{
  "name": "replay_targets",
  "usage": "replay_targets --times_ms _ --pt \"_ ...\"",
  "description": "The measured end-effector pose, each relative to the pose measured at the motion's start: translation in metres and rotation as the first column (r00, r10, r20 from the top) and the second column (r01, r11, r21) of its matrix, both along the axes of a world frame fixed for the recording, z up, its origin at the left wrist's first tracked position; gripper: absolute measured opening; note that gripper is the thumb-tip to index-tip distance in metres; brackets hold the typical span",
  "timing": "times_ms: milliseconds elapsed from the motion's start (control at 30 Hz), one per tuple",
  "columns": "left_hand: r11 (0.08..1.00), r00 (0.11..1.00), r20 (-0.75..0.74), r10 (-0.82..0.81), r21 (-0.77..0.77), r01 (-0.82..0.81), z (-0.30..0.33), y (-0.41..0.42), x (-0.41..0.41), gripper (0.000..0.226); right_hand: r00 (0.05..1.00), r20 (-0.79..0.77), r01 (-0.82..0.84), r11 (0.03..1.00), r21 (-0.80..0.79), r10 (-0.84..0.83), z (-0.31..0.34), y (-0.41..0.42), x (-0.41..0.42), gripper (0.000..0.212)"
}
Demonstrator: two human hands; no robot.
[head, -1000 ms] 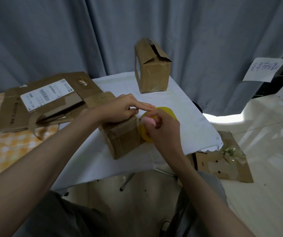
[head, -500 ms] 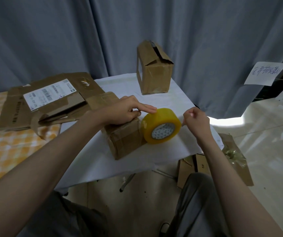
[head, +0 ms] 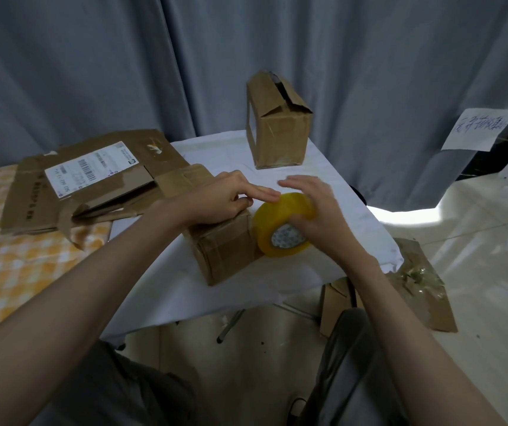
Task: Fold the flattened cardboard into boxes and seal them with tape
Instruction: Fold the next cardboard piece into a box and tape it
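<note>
A small brown cardboard box (head: 225,250) lies on the white-clothed table (head: 185,290). My left hand (head: 219,198) rests on the box's top, index finger stretched straight to the roll of yellow tape (head: 274,216) that stands on edge against the box's right end. My right hand (head: 320,213) grips the roll, fingers over its top and thumb on its front face by the core. A stack of flattened cardboard (head: 93,179) with a white shipping label lies at the left. A folded box (head: 280,133) stands upright at the table's far side.
A yellow checkered surface (head: 16,272) adjoins the table on the left. Cardboard pieces with crumpled tape (head: 424,287) lie on the floor at the right. Grey curtains (head: 123,72) hang behind, with a handwritten paper note (head: 480,129) at the right. My knees show below the table edge.
My right hand drew away to the right of the roll, then came back and closed over it. My left hand stayed on the box with its index finger at the roll.
</note>
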State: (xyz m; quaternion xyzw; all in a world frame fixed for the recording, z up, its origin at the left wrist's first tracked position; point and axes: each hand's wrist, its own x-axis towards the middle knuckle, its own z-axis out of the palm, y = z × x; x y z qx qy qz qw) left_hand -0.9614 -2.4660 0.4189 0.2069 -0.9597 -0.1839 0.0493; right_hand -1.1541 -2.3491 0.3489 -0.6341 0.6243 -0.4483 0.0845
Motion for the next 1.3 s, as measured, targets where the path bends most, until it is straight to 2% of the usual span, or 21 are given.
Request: replay_targets --times_ms 67,100,233,367,667,767,833,933,1033,1067,1167,1233,1300 --pt "1.000 0.999 -0.017 0.027 0.000 -0.027 0.002 0.003 0.000 0.047 0.982 -0.187 -0.018 0.993 0.117 0.040 -0.003 -0.007 0.006 0.065" --pt "0.999 0.999 -0.040 0.037 -0.009 -0.037 0.003 0.005 0.001 0.044 0.973 -0.227 -0.004 0.990 0.138 0.035 -0.003 -0.010 0.009 0.065" --pt "0.991 0.978 -0.207 -0.004 -0.129 -0.024 0.000 0.013 0.013 0.028 0.960 -0.266 -0.026 0.969 0.245 0.092 0.008 -0.020 0.005 0.056" --pt "0.980 0.970 -0.231 -0.074 -0.195 0.028 -0.006 0.021 0.027 0.023 0.963 -0.226 -0.088 0.965 0.246 0.146 0.015 -0.026 -0.004 0.054" --pt "0.971 0.990 -0.114 -0.089 -0.232 0.061 -0.011 0.026 0.026 0.026 0.960 -0.201 -0.150 0.963 0.224 0.196 0.019 -0.030 -0.015 0.057" --pt "0.962 0.993 -0.092 -0.077 -0.270 0.050 -0.013 0.027 0.030 0.026 0.981 -0.107 -0.135 0.964 0.227 0.163 0.020 -0.024 -0.023 0.061" --pt "0.972 0.993 -0.095 -0.063 -0.233 0.040 -0.013 0.025 0.029 0.027 0.989 -0.054 -0.120 0.963 0.240 0.137 0.020 -0.020 -0.028 0.062" --pt "0.989 0.999 -0.051 -0.008 -0.150 0.000 -0.004 0.024 0.021 0.033 0.990 -0.053 -0.110 0.952 0.285 0.130 0.018 -0.014 -0.026 0.058" --pt "0.989 0.992 -0.007 0.129 -0.069 -0.129 0.007 0.026 0.008 0.033 0.993 -0.047 -0.086 0.933 0.350 0.109 0.016 -0.008 -0.025 0.057" --pt "0.978 0.983 -0.008 0.183 -0.098 -0.182 0.007 0.027 0.003 0.039 0.995 -0.054 -0.059 0.927 0.371 0.085 0.015 -0.004 -0.026 0.058" --pt "0.896 0.944 0.102 0.313 -0.361 -0.258 0.001 0.035 -0.016 0.075 0.996 -0.083 -0.013 0.933 0.360 0.046 0.015 0.010 -0.031 0.063" --pt "0.861 0.913 0.150 0.380 -0.419 -0.289 -0.006 0.040 -0.025 0.087 0.996 -0.073 -0.021 0.944 0.330 0.047 0.015 0.019 -0.034 0.057" --pt "0.848 0.909 0.119 0.401 -0.424 -0.318 -0.010 0.044 -0.033 0.093 0.997 -0.055 -0.037 0.952 0.303 0.057 0.016 0.028 -0.036 0.053"
